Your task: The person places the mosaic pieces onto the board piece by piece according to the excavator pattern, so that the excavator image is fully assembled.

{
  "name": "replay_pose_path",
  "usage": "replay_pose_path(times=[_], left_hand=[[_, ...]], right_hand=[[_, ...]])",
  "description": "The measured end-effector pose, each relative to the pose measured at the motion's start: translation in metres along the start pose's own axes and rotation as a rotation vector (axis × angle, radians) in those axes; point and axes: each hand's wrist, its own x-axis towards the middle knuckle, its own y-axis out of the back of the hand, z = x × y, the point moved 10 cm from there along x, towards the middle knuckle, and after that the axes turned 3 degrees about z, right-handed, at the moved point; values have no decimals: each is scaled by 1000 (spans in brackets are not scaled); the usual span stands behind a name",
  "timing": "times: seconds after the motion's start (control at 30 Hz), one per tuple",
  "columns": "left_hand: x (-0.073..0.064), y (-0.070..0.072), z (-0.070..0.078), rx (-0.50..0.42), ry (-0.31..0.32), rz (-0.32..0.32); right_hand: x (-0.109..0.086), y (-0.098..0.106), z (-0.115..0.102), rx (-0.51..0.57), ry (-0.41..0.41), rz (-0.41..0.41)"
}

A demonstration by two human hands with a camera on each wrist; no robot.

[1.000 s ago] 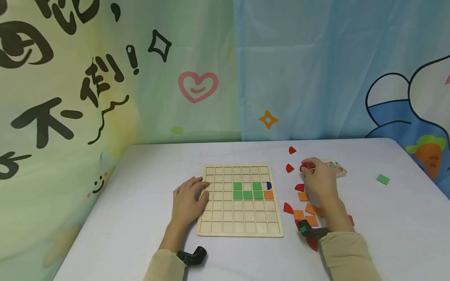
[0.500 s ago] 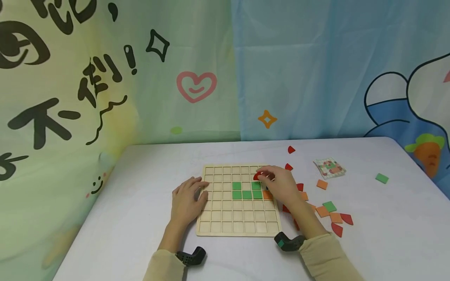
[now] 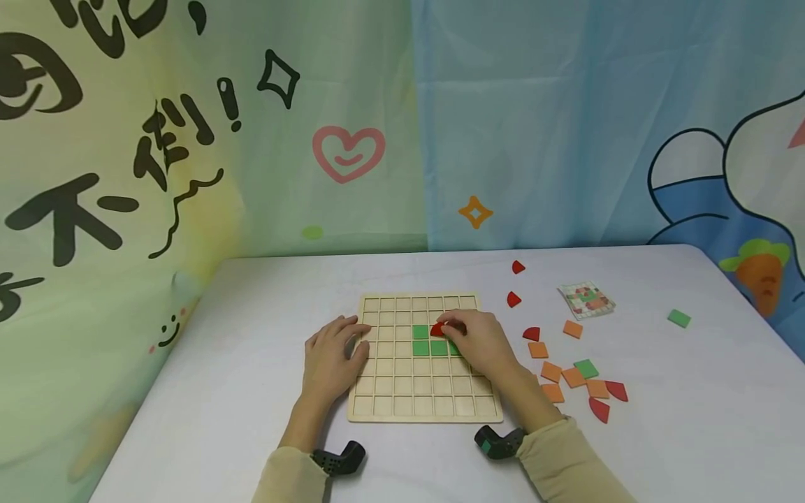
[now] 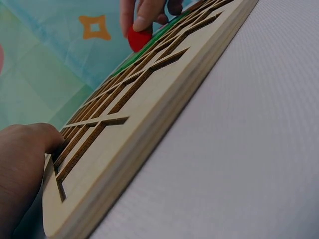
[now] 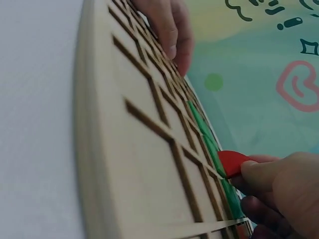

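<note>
A wooden grid board point(image 3: 383, 406) lies flat on the white table. My left hand point(image 3: 335, 358) rests on its left edge, fingers relaxed, thumb and index fingertips on the border squares. Between thumb and fingers my right hand point(image 3: 481, 344) pinches a red quarter-circle tile point(image 5: 231, 162). That tile is over the square between two upper-row spots, right beside a green square tile point(image 3: 420, 332). Below it runs a row of green tiles point(image 3: 438, 348) set in the grid. The right hand covers the squares toward the board's right edge.
Right of the board lie loose orange square tiles point(image 3: 574, 378), red quarter-circle tiles point(image 3: 599, 410) and a green tile point(image 3: 586, 368). A stack of pattern cards point(image 3: 586, 300) sits farther back, with another green tile point(image 3: 679, 318) off to the right. A printed curtain point(image 3: 534, 140) hangs behind the table.
My right hand has come left from the loose tiles near the cards to the board's middle, carrying the red tile. The left hand stays at the board's left edge.
</note>
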Motion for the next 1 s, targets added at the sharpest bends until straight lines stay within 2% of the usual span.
replay_pose_path(times=[0.47, 0.73, 1.0], left_hand=[[0, 2, 2, -4, -3, -16], [0, 2, 1, -1, -7, -9], [0, 0, 1, -5, -8, -14]], right_hand=[[1, -4, -1, -44, 22, -14], [1, -6, 1, -50, -1, 0], [-1, -3, -7, -91, 67, 18]])
